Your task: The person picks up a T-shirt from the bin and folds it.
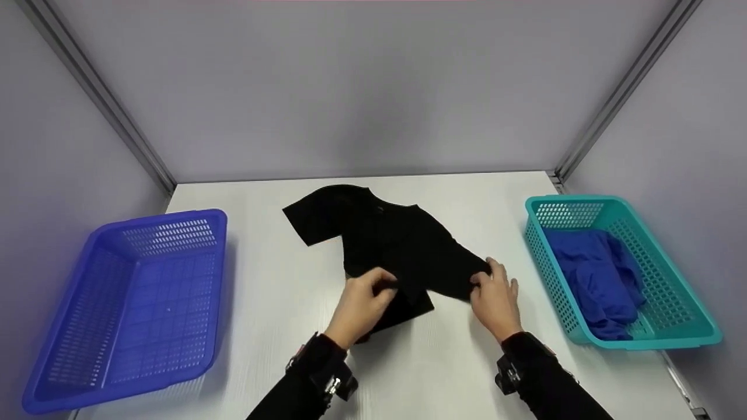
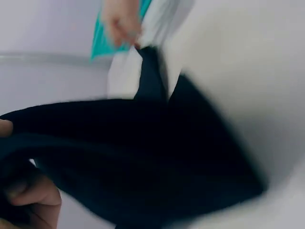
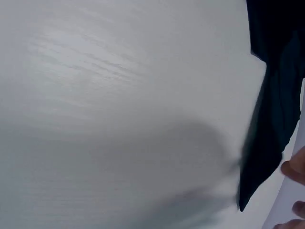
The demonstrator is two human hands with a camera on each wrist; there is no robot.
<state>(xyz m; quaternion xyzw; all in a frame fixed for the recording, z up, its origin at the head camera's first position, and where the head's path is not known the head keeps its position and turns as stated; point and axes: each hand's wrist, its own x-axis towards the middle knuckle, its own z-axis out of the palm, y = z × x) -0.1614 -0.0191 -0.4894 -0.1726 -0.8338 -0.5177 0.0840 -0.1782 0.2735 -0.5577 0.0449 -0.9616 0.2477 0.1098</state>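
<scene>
Though one sleeve [image 1: 315, 219] lies flat, the black shirt [image 1: 388, 239] is part-lifted

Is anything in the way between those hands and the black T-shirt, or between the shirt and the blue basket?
Nothing visible is. The left hand pinches the black T-shirt, and the right hand is at its sleeve. Toward the blue basket, only white tabletop shows, then the basket's raised side.
</scene>
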